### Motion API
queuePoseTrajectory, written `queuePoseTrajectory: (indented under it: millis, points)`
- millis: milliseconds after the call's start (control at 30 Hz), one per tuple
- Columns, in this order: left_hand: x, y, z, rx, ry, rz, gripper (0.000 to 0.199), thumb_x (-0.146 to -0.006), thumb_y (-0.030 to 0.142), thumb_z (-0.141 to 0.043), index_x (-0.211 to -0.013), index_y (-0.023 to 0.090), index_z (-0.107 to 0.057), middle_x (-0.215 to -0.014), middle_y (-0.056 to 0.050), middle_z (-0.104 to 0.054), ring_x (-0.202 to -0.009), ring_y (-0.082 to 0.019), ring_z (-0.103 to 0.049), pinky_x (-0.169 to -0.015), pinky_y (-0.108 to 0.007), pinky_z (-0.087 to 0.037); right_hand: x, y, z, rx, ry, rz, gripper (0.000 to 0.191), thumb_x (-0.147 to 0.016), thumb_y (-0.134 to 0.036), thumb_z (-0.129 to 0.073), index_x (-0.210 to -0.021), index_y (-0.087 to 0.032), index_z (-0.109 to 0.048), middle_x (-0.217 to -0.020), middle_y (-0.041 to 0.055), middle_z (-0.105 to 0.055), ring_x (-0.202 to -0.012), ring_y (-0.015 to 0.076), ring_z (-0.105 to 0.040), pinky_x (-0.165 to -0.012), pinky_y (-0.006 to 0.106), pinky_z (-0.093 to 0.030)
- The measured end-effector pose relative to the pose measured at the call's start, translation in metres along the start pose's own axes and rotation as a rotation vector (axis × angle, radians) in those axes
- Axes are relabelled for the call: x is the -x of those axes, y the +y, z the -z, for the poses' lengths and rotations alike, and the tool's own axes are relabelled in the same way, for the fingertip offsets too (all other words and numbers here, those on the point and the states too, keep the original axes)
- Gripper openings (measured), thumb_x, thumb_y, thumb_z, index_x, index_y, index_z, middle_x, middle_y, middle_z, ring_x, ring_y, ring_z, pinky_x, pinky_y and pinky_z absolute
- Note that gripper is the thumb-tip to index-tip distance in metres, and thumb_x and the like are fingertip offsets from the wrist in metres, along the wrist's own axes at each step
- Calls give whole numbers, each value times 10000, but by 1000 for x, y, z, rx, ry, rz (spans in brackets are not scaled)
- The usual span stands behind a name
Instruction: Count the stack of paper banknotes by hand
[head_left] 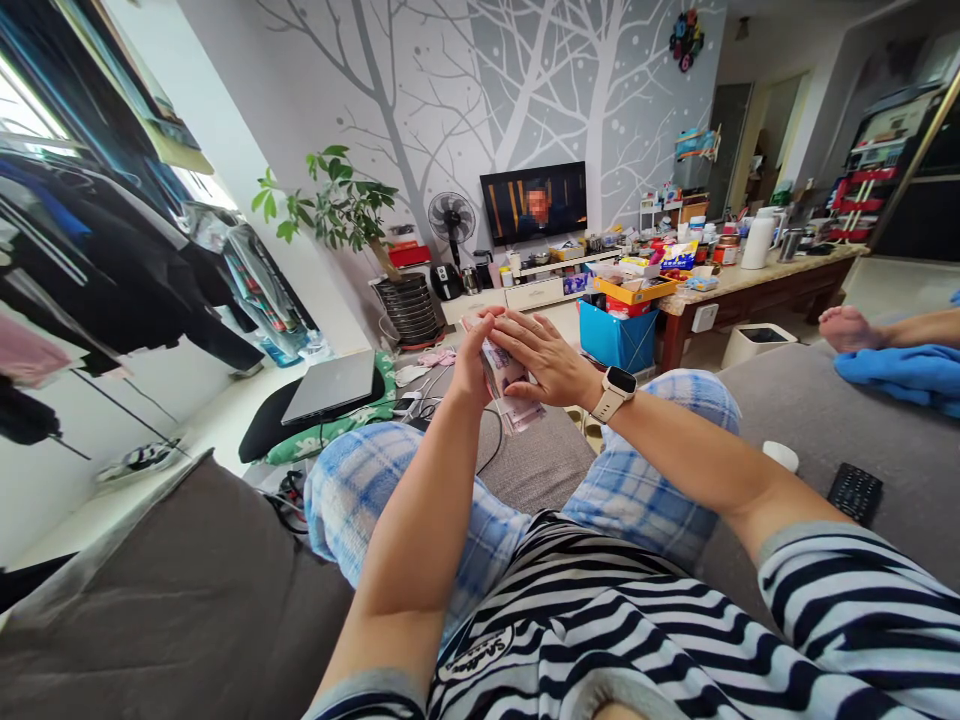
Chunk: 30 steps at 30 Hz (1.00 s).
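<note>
Between my two hands, above the couch in front of my knees, is a stack of pinkish printed paper slips (523, 414) that look like banknotes. My left hand (472, 362) grips the stack along its left side, with its fingers mostly hidden behind it. Across the top lies my right hand (553, 362), its fingers reaching over to the left hand's fingertips and its thumb pressed on the printed face. The lower end of the stack sticks out below the right thumb. A pale-strapped watch (616, 392) is on my right wrist.
On the left, a grey laptop (334, 388) rests on a green and black cushion, cables beside it. A remote control (855, 493) and a white round object (780, 456) lie on the couch at right. Another person's foot (847, 328) is beyond. Ahead stand a blue bin (616, 340) and a cluttered table (814, 262).
</note>
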<state>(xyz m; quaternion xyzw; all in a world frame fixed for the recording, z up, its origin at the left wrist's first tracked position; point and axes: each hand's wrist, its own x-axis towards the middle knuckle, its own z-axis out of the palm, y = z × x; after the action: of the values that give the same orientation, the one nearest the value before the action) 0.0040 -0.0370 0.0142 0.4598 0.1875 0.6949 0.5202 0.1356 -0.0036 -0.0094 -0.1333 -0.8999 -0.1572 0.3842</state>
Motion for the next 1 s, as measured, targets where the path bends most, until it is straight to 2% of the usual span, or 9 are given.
queuePoseTrajectory:
  millis: [200,367,533,700,833,1000]
  points:
    - [-7,6,7,-9,99,18,186,-715,297,-564,-865,187,-578,-830,-33,-609,-860,-188,-613,-824,-342,-469,-1,1,6,-62,16,38,829,-801,-709,-242,-1445,-191,-182,-1491,111,-233,-1390,256,-144,-1108,482,-145]
    - [-11,15,17,-50,134,31,216,-705,294,-544,-900,203,-561,-766,-38,-613,-741,-196,-623,-722,-353,-488,0,2,10,-110,-77,201,883,-700,-745,-436,-1412,-247,-283,-1490,90,-236,-1381,285,-155,-1095,495,-184]
    - [-9,13,16,-68,133,31,264,-653,267,-581,-907,221,-528,-748,-14,-598,-656,-169,-610,-665,-327,-488,2,2,6,-109,-80,171,885,-679,-646,-586,-1404,-232,-293,-1478,107,-259,-1377,286,-154,-1079,504,-203]
    - [-8,12,14,-92,138,5,276,-646,263,-581,-909,220,-510,-725,1,-566,-641,-153,-595,-635,-296,-480,1,2,4,-91,-91,157,917,-663,-650,-596,-1411,-232,-271,-1495,114,-207,-1380,301,-125,-1077,519,-185]
    - [-8,13,15,-95,95,1,256,-641,248,-578,-881,222,-494,-709,13,-539,-634,-146,-579,-593,-276,-469,1,3,3,-84,-54,121,943,-659,-667,-583,-1420,-222,-247,-1499,135,-175,-1377,311,-127,-1074,534,-175]
    - [-8,15,16,-75,107,-44,239,-628,229,-568,-842,228,-462,-747,10,-561,-657,-149,-590,-617,-277,-467,2,4,2,-86,-55,107,951,-647,-658,-602,-1420,-233,-245,-1501,130,-158,-1379,324,-110,-1074,550,-164]
